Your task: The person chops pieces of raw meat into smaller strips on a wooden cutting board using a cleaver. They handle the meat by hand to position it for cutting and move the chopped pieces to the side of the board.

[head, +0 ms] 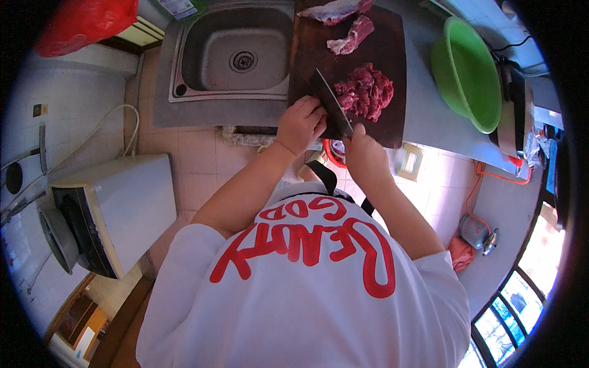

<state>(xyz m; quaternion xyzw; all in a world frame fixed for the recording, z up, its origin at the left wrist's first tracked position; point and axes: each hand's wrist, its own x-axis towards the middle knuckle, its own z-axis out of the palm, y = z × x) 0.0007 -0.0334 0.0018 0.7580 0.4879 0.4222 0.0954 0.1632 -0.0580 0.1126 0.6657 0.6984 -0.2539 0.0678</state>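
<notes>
A dark wooden cutting board lies on the counter to the right of the sink. My right hand grips a kitchen knife near the board's front edge, its blade angled up and to the left. Close to the left side of the blade is my left hand, resting at the board's front left with its fingers curled; whether anything is under the fingers cannot be told. A pile of cut raw meat sits just right of the blade. Farther back lie a smaller raw meat piece and a larger one.
Left of the board is a steel sink. A green plastic basin stands tilted on the counter at right. A red plastic bag is at upper left. Below the counter, a red-rimmed container and a stool stand on the floor.
</notes>
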